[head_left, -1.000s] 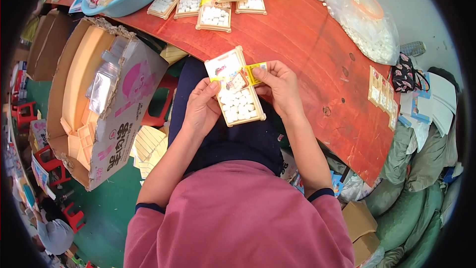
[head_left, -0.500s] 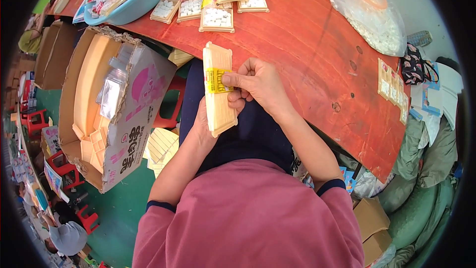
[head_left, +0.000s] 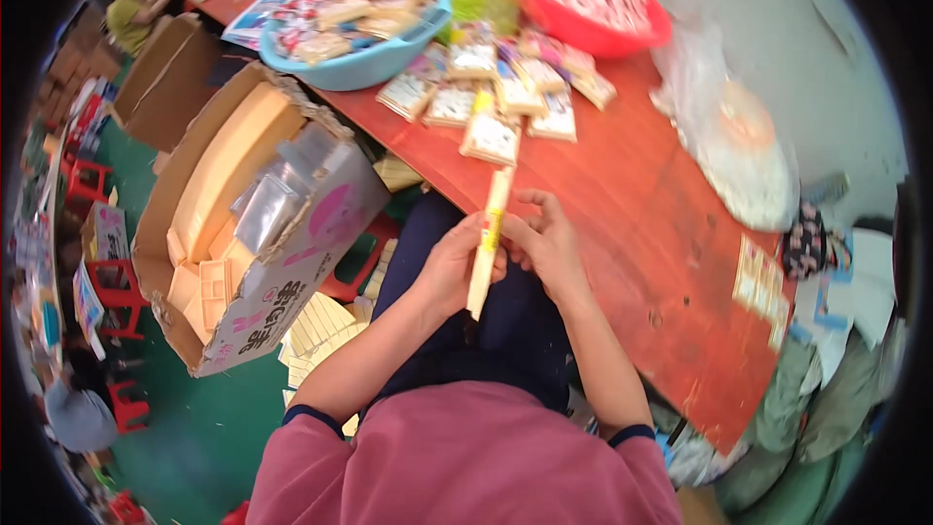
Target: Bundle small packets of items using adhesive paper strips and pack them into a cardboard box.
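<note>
Over my lap I hold a slim cream-coloured plastic tray (head_left: pixel 481 277) with a yellow printed band round its middle. It is turned nearly edge-on, its far end pointing toward the table. My left hand (head_left: pixel 453 261) grips it from the left, fingers wrapped behind. My right hand (head_left: pixel 547 245) is closed at its right side by the band, thumb and curled fingers against it; blur hides the exact contact. Beyond, on the red table (head_left: pixel 622 233), lie several similar trays (head_left: pixel 489 139) filled with white pieces, with colourful cards among them.
A blue basin (head_left: pixel 364 73) of wrapped packs and a red basin (head_left: pixel 632 37) of pinkish-white pieces stand at the back. A clear bag (head_left: pixel 743 170) of white pieces lies right, above more trays (head_left: pixel 761 287). At left is an open carton (head_left: pixel 282 306) with cream trays and clear plastic pieces.
My view has swung toward the far left, bringing the red basin into sight. The tray has turned from showing its broad face to nearly edge-on, both hands still at it.
</note>
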Demonstrator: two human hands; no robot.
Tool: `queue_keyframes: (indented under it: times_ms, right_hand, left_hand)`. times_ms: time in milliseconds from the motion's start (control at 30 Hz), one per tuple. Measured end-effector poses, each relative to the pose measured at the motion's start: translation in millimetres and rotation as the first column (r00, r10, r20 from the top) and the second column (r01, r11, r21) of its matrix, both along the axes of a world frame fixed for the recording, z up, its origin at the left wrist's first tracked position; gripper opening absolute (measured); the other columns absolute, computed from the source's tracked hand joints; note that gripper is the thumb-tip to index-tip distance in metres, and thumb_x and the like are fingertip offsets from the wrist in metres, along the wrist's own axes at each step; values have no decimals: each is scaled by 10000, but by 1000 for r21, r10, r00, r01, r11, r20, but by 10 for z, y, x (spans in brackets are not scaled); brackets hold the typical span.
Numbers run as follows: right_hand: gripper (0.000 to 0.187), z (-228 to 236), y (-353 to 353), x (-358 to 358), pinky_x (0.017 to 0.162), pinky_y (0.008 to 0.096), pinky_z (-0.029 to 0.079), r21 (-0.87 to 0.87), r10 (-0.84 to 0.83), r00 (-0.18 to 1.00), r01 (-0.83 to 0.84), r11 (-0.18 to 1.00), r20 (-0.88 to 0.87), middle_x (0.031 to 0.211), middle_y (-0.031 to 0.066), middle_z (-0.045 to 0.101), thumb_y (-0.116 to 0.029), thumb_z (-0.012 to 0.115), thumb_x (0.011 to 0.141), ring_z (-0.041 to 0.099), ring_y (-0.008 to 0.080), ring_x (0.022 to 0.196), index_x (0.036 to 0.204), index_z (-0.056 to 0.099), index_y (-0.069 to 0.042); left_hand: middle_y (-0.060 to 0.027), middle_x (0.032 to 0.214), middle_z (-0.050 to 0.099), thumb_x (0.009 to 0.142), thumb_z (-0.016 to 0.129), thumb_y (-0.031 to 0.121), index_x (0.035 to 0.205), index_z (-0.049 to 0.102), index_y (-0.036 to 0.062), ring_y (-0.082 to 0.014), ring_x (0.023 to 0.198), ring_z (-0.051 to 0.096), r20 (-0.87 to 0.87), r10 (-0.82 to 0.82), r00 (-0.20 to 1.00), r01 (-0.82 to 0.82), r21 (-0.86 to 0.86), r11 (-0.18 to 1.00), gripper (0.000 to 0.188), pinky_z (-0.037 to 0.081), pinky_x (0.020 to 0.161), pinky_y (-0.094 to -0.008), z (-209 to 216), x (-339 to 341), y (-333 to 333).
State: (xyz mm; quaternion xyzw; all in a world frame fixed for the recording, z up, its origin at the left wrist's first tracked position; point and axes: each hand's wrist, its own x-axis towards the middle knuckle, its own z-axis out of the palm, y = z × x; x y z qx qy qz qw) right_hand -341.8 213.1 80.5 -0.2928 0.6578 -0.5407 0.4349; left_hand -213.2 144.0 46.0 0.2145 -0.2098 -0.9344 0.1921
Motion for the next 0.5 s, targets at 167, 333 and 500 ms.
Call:
queue_keyframes:
  times_ms: [167,333,500]
  right_hand:
    - [383,101,-215,50,508,184,416,-148,-82,961,125,981,266,838,36,602,-280,455,963,552,77,634,1226,450,-1]
    - [347,211,-376,81,774,248,480,-232,28,999,-20,973,32,1036,64,611,-93,576,887,581,95,896,1196,484,33]
    - [296,309,-912,-278,749,297,535,-226,-66,957,133,965,281,999,82,629,-66,600,867,633,145,858,1137,518,23]
  left_hand:
    - [-82,910,606,951,481,203,1037,489,25,-181,818,624,-18,172,985,-172,13,985,197,526,752,-330,276,-1,-227]
    - [-49,936,590,918,567,172,1070,503,13,-99,822,597,5,310,951,-302,-213,929,229,512,707,-255,216,-82,-525]
    - [-75,1147,566,867,612,115,1258,474,49,-136,991,560,80,367,927,-158,-804,574,420,467,842,-286,500,175,-906]
